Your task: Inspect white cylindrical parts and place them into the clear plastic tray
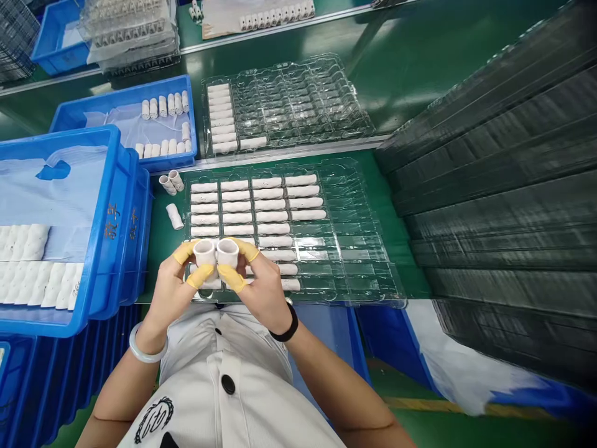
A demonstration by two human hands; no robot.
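My left hand (pixel 172 289), with yellow finger cots on thumb and finger, is closed on a short white hollow tube (pixel 204 254). Side by side with it, a second white hollow tube (pixel 228 254) is gripped by my right hand (pixel 263 289), also in yellow finger cots. Both tubes turn their open ends up toward me. Beneath my hands lies a clear plastic tray (pixel 357 239) with rows of white tubes in its left columns. Left of the tray, two tubes (pixel 171 182) stand together and one tube (pixel 175 216) lies on the green bench.
Stacked blue crates (pixel 114 218) stand at the left, with white tubes inside. Behind are a blue bin (pixel 125 90) with tubes and another clear tray (pixel 298 99), partly filled. A tall stack of dark trays (pixel 494 180) rises along the right.
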